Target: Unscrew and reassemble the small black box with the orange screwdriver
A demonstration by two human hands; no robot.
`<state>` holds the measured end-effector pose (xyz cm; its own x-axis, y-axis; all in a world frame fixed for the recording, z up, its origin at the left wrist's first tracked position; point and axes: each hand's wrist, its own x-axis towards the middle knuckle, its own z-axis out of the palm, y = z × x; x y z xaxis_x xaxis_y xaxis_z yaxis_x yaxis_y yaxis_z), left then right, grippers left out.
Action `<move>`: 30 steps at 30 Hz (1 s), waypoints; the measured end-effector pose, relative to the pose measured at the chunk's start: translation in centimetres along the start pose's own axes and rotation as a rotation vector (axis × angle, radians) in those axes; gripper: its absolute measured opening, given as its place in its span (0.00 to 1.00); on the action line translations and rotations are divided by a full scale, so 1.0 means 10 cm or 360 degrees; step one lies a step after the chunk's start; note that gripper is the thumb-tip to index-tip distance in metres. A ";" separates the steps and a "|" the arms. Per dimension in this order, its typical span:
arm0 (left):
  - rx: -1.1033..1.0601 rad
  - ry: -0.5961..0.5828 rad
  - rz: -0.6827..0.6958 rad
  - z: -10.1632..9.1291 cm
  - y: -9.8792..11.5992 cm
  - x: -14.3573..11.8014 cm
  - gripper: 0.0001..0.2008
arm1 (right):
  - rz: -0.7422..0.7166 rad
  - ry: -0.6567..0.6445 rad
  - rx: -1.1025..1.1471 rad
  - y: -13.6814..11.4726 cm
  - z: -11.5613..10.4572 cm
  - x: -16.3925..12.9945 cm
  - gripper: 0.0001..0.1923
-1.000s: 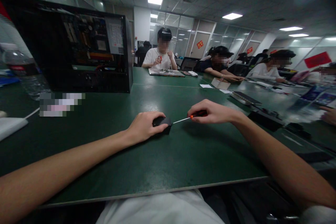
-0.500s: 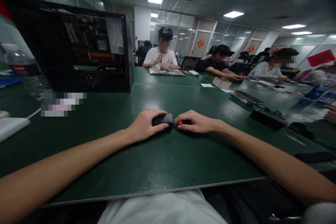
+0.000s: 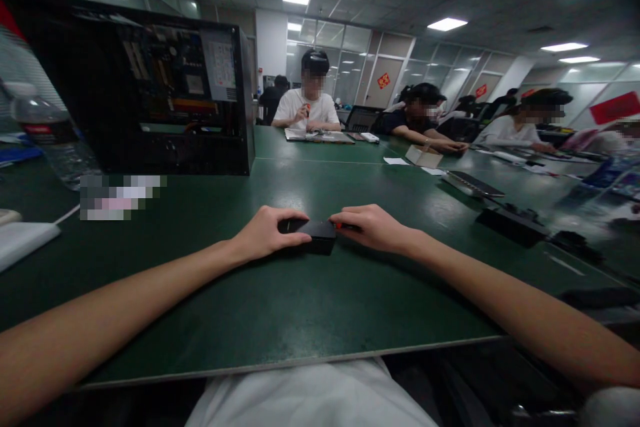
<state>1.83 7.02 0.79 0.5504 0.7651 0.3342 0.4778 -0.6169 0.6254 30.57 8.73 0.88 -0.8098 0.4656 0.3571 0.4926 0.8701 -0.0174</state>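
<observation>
Small black box (image 3: 320, 235) on desk (image 3: 300, 307), left hand (image 3: 265, 233) clamped over its left end, right hand (image 3: 373, 227) pinching orange-handled screwdriver (image 3: 341, 226) lying crosswise against its right end

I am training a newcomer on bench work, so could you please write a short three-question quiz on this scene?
1. True or false: the left hand rests on the small black box-shaped device.
2. What does the right hand hold? A) orange-handled screwdriver B) clear plastic bottle C) white card
3. Fill in: the open black computer case stands on the dark green ____.

Key
1. True.
2. A; only an orange bit of the tool shows by the device.
3. Table.
</observation>
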 end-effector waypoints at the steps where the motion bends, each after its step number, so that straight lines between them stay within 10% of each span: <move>1: 0.0001 0.0010 0.0006 0.01 0.00 0.00 0.23 | -0.0015 0.0005 0.0068 0.00 0.01 0.00 0.17; 14: 0.0067 0.0077 0.0030 0.01 0.03 -0.01 0.23 | -0.0174 0.0032 -0.0394 0.16 -0.04 -0.02 0.20; 30: 0.0063 0.0046 0.0056 0.02 0.02 -0.01 0.23 | -0.0119 0.0076 0.0100 0.14 0.17 0.05 0.17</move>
<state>2.00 6.76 0.75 0.5478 0.7474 0.3759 0.4856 -0.6499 0.5847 30.28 10.47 -0.54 -0.8267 0.3919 0.4037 0.4090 0.9113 -0.0470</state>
